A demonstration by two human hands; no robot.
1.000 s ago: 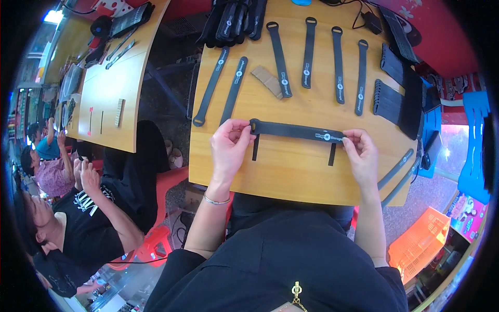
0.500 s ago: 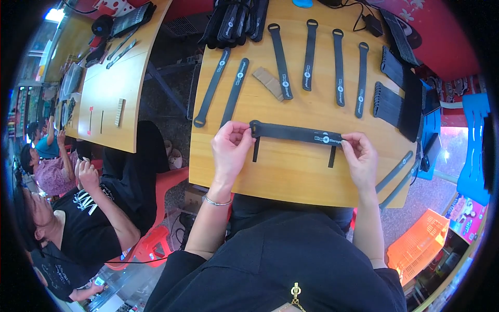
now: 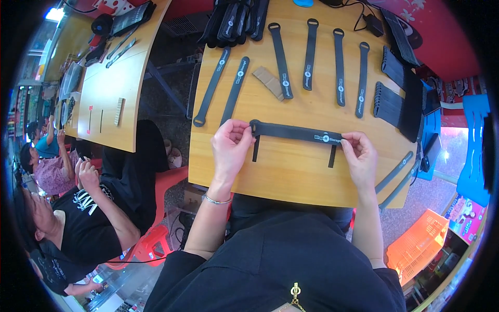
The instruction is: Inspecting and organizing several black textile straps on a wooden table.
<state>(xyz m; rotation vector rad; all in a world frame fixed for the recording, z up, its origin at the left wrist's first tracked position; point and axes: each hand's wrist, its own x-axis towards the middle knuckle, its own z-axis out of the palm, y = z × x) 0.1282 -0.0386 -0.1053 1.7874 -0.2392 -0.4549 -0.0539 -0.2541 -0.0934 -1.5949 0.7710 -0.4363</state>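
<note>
A black storage strap (image 3: pixel 296 132) with white print stretches level between my two hands, over the near part of the wooden table. My left hand (image 3: pixel 232 145) pinches its looped end. At the printed end, my right hand (image 3: pixel 360 157) grips it between thumb and fingers. Two short dark marks (image 3: pixel 331 156) on the tabletop show below the strap, one near each end. Beyond it, more black straps (image 3: pixel 339 67) with oval loops lie spread apart in a row. Two further straps (image 3: pixel 235 91) lie at the left, beside a folded piece of brown cardboard (image 3: pixel 268 83).
A heap of black straps (image 3: pixel 234 23) sits at the table's far left. Stacked dark strips (image 3: pixel 389 101) lie at the right, with two straps (image 3: pixel 395 171) at the near right edge. An orange basket (image 3: pixel 418 244) stands right of the table (image 3: pixel 296 182). A seated person (image 3: pixel 88 208) works at my left.
My hands and the strap between them stay nearly in place. At the lower left, another person's hand has shifted slightly.
</note>
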